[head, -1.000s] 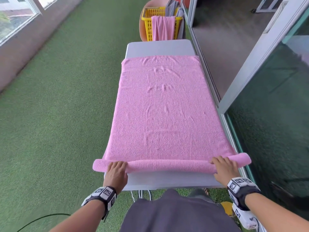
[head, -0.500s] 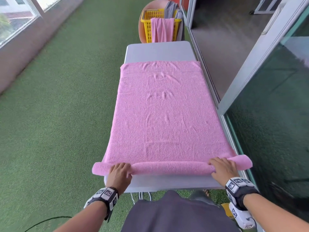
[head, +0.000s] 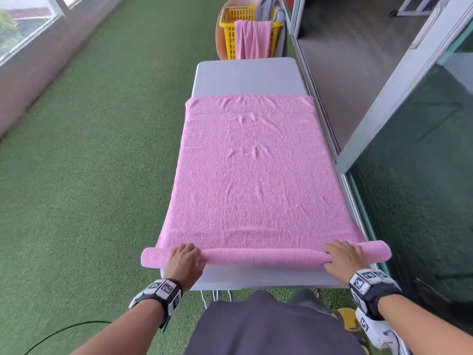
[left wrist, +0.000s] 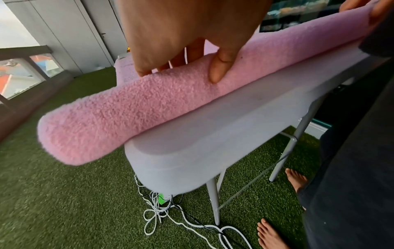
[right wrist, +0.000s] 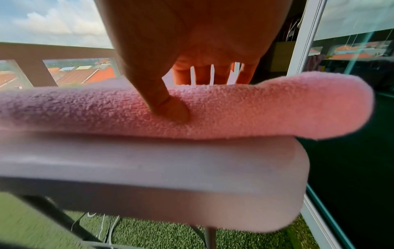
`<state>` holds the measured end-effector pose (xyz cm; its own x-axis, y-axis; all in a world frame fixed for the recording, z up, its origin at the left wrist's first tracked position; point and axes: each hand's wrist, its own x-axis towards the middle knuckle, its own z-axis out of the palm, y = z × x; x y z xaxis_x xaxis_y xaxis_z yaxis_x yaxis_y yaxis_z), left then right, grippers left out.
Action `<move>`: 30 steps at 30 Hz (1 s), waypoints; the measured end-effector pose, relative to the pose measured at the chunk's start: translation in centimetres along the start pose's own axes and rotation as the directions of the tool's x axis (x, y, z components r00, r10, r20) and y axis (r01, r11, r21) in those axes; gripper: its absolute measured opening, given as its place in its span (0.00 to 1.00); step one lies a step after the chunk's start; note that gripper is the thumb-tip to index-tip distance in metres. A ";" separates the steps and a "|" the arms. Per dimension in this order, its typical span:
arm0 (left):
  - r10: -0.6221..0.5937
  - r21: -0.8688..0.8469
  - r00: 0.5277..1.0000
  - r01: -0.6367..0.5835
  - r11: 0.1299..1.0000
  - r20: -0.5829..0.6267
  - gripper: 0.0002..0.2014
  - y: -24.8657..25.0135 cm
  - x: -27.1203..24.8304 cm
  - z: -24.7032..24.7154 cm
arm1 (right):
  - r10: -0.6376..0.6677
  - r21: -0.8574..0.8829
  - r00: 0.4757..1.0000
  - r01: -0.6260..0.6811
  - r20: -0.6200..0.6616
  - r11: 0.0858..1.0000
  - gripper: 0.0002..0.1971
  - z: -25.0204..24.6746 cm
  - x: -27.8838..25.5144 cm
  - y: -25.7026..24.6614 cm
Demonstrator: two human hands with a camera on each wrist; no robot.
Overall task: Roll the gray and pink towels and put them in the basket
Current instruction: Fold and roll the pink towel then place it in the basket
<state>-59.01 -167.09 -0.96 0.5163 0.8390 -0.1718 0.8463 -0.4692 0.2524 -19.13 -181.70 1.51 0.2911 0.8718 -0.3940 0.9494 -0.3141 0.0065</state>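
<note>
A pink towel [head: 253,175] lies spread along the white table [head: 245,75], and its near end is wound into a roll [head: 263,257] that overhangs both table sides. My left hand [head: 185,258] grips the roll [left wrist: 132,109] near its left end, thumb [left wrist: 219,67] on the near side and fingers over the top. My right hand [head: 343,260] grips the roll [right wrist: 255,109] near its right end, thumb [right wrist: 168,104] pressed into the cloth. A yellow basket [head: 230,29] stands beyond the table's far end with a pink towel [head: 252,39] and a gray towel [head: 267,7] hanging over its rim.
Green artificial turf [head: 89,175] covers the floor to the left. A glass sliding door and its frame [head: 399,103] run close along the table's right side. White cables [left wrist: 162,210] lie tangled under the table. My bare feet [left wrist: 296,180] stand on the turf.
Both hands have turned the roll a little further away from me, so it is slightly thicker. The towel's far edge has drawn closer, baring more of the table's far end.
</note>
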 end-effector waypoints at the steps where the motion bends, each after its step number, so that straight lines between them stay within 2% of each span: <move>1: -0.005 -0.003 0.999 0.005 1.000 -0.033 0.19 0.1 0.3 0.0 | 0.004 0.013 1.000 -0.005 0.001 1.000 0.10 -0.4 0.3 0.0; 3: -0.052 -0.028 0.995 0.050 0.998 -0.091 0.21 0.2 0.8 0.2 | 0.020 0.069 0.995 -0.013 -0.096 0.998 0.17 -0.8 0.9 0.0; 5: -0.059 -0.043 0.996 0.057 0.997 -0.061 0.24 0.1 0.7 0.6 | 0.017 0.121 0.984 0.005 -0.178 0.993 0.22 -0.3 0.8 0.2; 8: 0.037 0.005 0.999 -0.037 0.999 -0.017 0.30 -0.4 -0.4 0.9 | -0.007 0.096 0.996 0.015 -0.085 0.995 0.26 0.9 -0.4 0.4; 9: 0.039 0.007 0.999 -0.039 0.999 -0.009 0.30 -0.5 -0.7 1.0 | 0.001 0.080 0.997 0.006 -0.083 0.997 0.26 1.3 -0.8 0.5; 11: 0.025 -0.002 1.000 -0.025 1.000 -0.001 0.22 -0.3 -1.0 0.6 | 0.020 0.072 0.997 -0.014 -0.075 0.997 0.23 1.3 -1.1 0.5; 14: 0.040 -0.004 0.997 -0.040 0.999 -0.070 0.06 0.0 -0.4 -0.4 | 0.016 0.043 1.000 -0.015 -0.016 0.999 0.18 0.1 0.0 0.6; 16: -0.013 -0.030 0.998 0.012 0.999 -0.054 0.22 0.2 0.7 -0.7 | 0.021 0.090 0.999 -0.017 -0.040 0.996 0.21 -0.8 1.1 1.0; 17: -0.047 -0.039 0.997 0.044 0.998 -0.068 0.27 0.1 1.1 -0.5 | 0.027 0.121 0.996 -0.017 -0.086 0.993 0.22 -1.1 1.5 1.2; 18: -0.073 -0.048 0.994 0.069 0.996 -0.079 0.29 0.0 1.5 -0.4 | 0.031 0.137 0.991 -0.013 -0.132 0.990 0.23 -1.2 1.7 1.4; 19: -0.084 -0.050 0.994 0.081 0.995 -0.064 0.26 0.0 1.5 -0.5 | 0.028 0.146 0.990 -0.007 -0.139 0.989 0.25 -1.1 1.7 1.6; 21: -0.005 -0.058 0.999 0.003 0.998 -0.050 0.21 -0.2 1.2 -0.4 | -0.008 0.141 0.998 0.016 -0.056 0.990 0.29 -0.6 1.1 1.8; 23: 0.032 -0.068 0.999 -0.034 0.997 -0.040 0.23 -0.4 0.5 -0.3 | -0.029 0.114 1.000 0.030 -0.011 0.993 0.28 0.2 0.4 1.9; 24: 0.036 -0.085 0.998 -0.040 0.996 -0.054 0.20 -0.6 0.2 0.0 | -0.023 0.122 1.000 0.025 -0.021 0.992 0.27 0.4 0.0 1.9; 26: 0.043 -0.072 0.998 -0.047 0.996 -0.049 0.06 -0.4 -0.5 -0.2 | -0.013 0.124 0.999 0.017 -0.037 0.992 0.24 0.5 -0.3 1.8; 30: 0.001 -0.057 1.000 -0.001 0.998 -0.007 0.18 -0.2 -0.3 -0.4 | -0.025 0.055 1.000 0.026 -0.012 0.998 0.19 -0.5 0.4 1.6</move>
<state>-59.39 -167.15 -0.61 0.5161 0.8405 -0.1653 0.8368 -0.4535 0.3068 -17.41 -181.70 1.78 0.2682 0.8838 -0.3834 0.9488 -0.3113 -0.0539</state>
